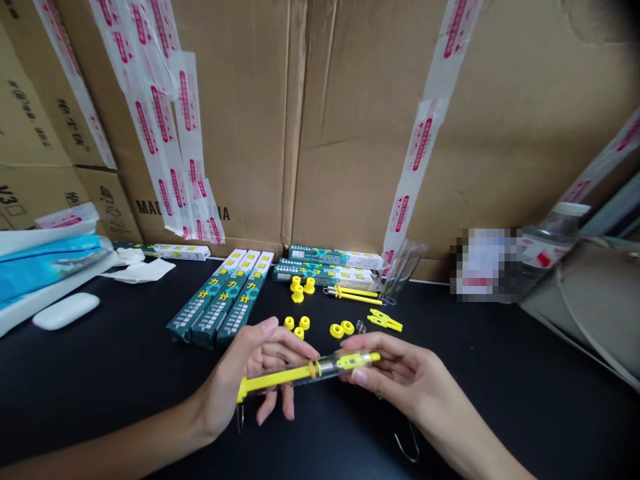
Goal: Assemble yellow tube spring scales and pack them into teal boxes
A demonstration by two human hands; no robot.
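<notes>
A spring scale, a clear tube with yellow parts and a metal spring inside, lies nearly level between my hands. My left hand supports its left end against the palm, thumb raised and fingers behind and below the tube. At that end hangs a wire hook. The fingers and thumb of my right hand pinch the tube's right end. Below my right wrist a second wire hook shows; its upper part is hidden. Just beyond lie yellow rings, small springs and small yellow caps.
Further back are flanged yellow plugs, yellow rods with springs, flat yellow pieces, clear tubes and printed boxes. A white case lies left; a bottle and bag stand right. Cardboard walls the back.
</notes>
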